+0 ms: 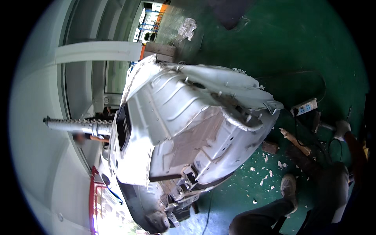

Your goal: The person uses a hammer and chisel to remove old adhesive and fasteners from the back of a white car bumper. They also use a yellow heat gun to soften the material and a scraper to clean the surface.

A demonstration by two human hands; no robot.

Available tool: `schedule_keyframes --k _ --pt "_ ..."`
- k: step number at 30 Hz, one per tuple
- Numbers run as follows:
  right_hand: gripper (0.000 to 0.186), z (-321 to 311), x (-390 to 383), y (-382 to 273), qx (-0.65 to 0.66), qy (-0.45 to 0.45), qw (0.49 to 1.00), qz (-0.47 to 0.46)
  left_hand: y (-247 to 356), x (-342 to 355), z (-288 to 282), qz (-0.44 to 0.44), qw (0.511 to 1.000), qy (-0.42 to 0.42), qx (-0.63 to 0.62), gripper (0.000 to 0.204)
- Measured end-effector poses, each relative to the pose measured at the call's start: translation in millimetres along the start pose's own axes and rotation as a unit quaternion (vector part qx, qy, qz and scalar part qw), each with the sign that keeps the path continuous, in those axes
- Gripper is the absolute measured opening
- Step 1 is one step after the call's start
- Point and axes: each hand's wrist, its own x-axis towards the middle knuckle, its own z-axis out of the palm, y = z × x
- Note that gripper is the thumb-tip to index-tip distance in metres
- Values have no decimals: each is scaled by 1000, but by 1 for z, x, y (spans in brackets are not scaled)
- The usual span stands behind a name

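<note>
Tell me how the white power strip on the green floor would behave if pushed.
The white power strip looks like hard plastic, so probably stiff. Its long, boxy shape should slide rather than roll. The dark plug at one end may make it drag or swivel.

On the green floor (pixel 297 43), a white power strip (pixel 305 107) with a black plug (pixel 295 112) lies near a splintered length of wood (pixel 294 141), a brown block (pixel 270 147) and scattered pale flakes (pixel 282 165). A crumpled silvery sheet (pixel 188 28) lies well apart from them. In the background, another person (pixel 98 138) shows beside a grey, notched metal column (pixel 78 125).
</note>
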Motion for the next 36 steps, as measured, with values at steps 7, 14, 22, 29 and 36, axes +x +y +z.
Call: schedule_keyframes --k 7,14,22,29,36 --pt "41 7 4 5 32 34 998 -31 11 -32 -48 40 985 159 -45 29" --pt "51 -7 9 9 26 42 998 -28 66 -79 -103 119 951 285 17 29" --pt "31 14 12 1 49 -67 996 21 74 -99 -154 117 946 300 35 27" --pt "38 17 37 28 231 -317 920 -10 60 -117 -174 186 943 272 41 29" --pt "19 -22 -30 -38 313 -341 886 34 66 -143 -196 232 914 311 118 40"
